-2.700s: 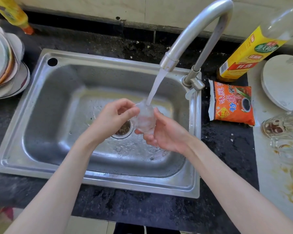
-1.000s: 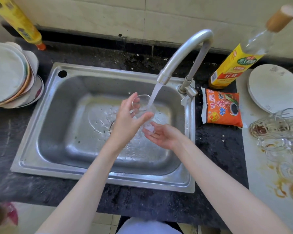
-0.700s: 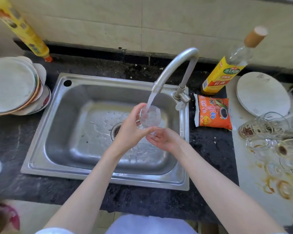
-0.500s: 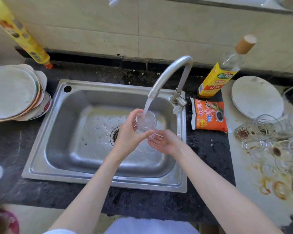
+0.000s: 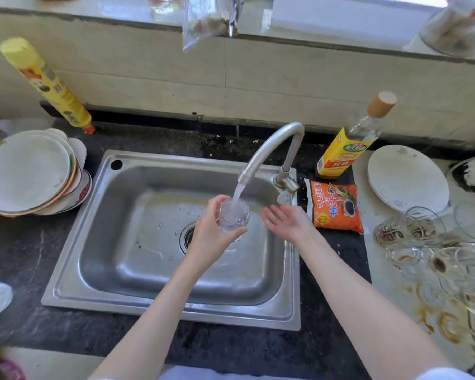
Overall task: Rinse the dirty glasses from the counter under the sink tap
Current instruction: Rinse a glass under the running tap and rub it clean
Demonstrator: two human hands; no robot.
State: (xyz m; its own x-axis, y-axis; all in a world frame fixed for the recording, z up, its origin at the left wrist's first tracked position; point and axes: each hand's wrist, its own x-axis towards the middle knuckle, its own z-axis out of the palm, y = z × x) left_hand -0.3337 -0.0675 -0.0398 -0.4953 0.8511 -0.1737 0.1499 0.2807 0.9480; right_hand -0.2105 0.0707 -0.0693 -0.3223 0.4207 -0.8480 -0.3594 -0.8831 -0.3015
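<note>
Bare forearms reach up from the near edge over the dark stone table (image 5: pixel 25 256) and the steel sink (image 5: pixel 137 242), the left hand (image 5: pixel 211 237) curled around a small clear glass (image 5: pixel 234 215) held upright above the drain, directly under the stream from the curved tap (image 5: pixel 272 146). Just beside it, apart from the glass, the right hand (image 5: pixel 288 223) hovers with palm up and fingers relaxed, holding nothing. Farther right, stained dirty glasses (image 5: pixel 412 231) crowd the pale surface, with an orange packet (image 5: pixel 336 207) and a yellow-labelled bottle (image 5: pixel 348 144) behind.
</note>
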